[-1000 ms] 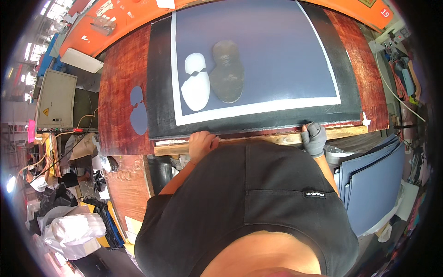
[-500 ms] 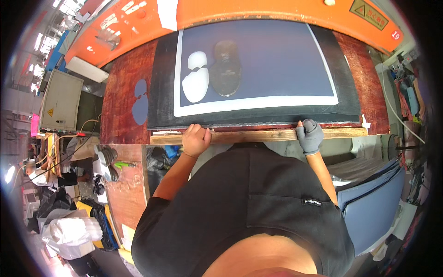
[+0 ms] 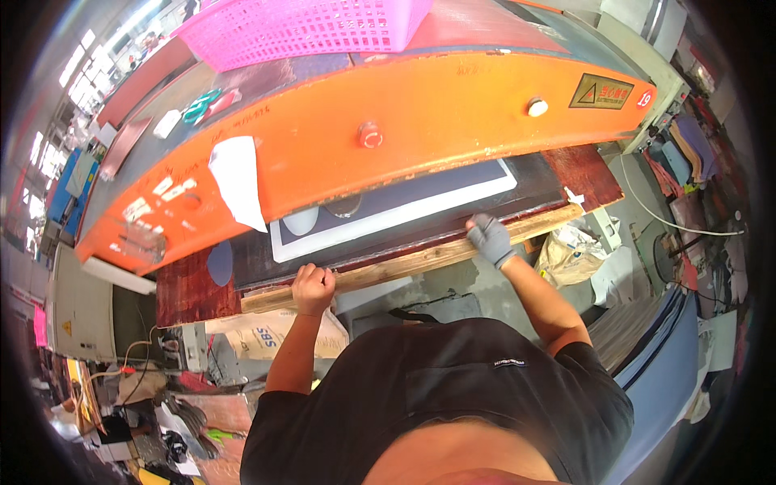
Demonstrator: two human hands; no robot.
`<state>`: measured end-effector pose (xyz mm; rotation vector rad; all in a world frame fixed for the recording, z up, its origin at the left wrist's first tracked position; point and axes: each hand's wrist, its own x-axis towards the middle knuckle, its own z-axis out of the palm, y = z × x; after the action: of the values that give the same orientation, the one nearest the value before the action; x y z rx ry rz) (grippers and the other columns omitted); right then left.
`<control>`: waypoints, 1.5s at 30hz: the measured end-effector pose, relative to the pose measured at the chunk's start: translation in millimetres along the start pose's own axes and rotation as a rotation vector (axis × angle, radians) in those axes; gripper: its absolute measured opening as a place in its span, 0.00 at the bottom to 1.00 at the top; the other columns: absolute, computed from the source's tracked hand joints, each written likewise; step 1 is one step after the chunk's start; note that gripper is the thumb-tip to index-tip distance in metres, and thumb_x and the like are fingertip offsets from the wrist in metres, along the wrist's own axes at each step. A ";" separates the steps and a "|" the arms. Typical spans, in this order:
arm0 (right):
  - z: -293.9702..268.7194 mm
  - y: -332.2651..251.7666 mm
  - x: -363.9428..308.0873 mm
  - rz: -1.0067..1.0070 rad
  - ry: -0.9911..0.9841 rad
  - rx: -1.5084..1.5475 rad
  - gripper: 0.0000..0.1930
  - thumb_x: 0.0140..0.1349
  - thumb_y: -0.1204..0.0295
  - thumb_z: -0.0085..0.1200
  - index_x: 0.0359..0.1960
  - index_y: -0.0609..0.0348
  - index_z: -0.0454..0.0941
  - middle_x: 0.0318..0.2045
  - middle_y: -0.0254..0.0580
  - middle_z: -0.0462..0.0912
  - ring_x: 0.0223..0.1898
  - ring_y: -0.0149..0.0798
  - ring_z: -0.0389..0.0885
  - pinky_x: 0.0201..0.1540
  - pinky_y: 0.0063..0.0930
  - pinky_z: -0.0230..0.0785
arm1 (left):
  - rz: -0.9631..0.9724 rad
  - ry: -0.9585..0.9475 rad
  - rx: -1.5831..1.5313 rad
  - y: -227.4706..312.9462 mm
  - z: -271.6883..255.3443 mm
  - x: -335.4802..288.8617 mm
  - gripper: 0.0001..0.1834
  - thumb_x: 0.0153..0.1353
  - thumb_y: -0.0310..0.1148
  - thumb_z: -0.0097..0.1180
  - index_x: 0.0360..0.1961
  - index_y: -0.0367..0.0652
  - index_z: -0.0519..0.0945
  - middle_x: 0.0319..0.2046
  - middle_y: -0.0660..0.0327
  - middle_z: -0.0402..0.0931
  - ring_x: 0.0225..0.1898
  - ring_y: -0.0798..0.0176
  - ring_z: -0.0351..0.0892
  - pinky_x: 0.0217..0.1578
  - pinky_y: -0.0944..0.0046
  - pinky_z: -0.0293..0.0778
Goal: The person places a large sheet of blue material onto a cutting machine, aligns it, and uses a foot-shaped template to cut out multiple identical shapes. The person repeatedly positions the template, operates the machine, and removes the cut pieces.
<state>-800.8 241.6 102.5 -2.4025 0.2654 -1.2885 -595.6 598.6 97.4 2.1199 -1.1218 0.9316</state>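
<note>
My bare left hand [image 3: 313, 288] is closed on the wooden bar [image 3: 412, 265] along the near edge of a reddish-brown board [image 3: 184, 293]. Further right, my right hand [image 3: 489, 239], in a grey glove with bare fingertips, grips the same bar. A black mat [image 3: 368, 257] covers much of the board. On it lies a dark blue-grey sheet [image 3: 436, 183] with a white border. A white sole-shaped piece [image 3: 301, 221] and a dark sole-shaped piece [image 3: 346, 205] show in part on the sheet; an orange machine beam [image 3: 315, 153] hides the rest.
Left of the mat lies a blue-grey cut-out [image 3: 220, 264]. A pink basket [image 3: 307, 32] and green-handled scissors [image 3: 200, 105] rest atop the machine. Stacked blue-grey sheets [image 3: 659, 364] stand at my right. A printed sack [image 3: 279, 331] lies below the board.
The board with mat and sheet has gone further under the orange beam, covering most of the sole-shaped pieces. Both hands keep hold of the bar; my view has tilted up and turned.
</note>
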 end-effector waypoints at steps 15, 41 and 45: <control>-111.2 66.7 78.8 0.250 0.394 0.213 0.11 0.67 0.65 0.41 0.36 0.59 0.72 0.27 0.29 0.69 0.28 0.26 0.63 0.32 0.21 0.60 | 0.046 0.005 0.032 -2.1 3.0 22.9 0.13 0.46 0.30 0.57 0.11 0.44 0.68 0.18 0.59 0.65 0.24 0.53 0.71 0.21 0.55 0.69; -27.7 -3.7 -44.4 -0.083 -0.166 -0.264 0.10 0.53 0.64 0.54 0.19 0.56 0.76 0.22 0.48 0.76 0.26 0.54 0.74 0.31 0.49 0.65 | -0.201 -0.179 0.023 37.1 -22.8 -28.0 0.13 0.51 0.35 0.56 0.16 0.40 0.75 0.23 0.56 0.71 0.31 0.49 0.72 0.33 0.51 0.69; -65.6 -36.6 -99.4 -0.120 -0.115 -0.309 0.10 0.52 0.65 0.55 0.18 0.55 0.73 0.20 0.46 0.74 0.24 0.52 0.73 0.27 0.46 0.63 | -0.119 -0.105 0.036 69.8 -53.0 -77.2 0.12 0.47 0.33 0.58 0.13 0.42 0.71 0.19 0.57 0.68 0.26 0.51 0.70 0.27 0.52 0.68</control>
<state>-911.4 292.3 75.8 -2.7809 0.3109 -1.2296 -703.6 639.2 79.4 2.2607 -1.0232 0.8004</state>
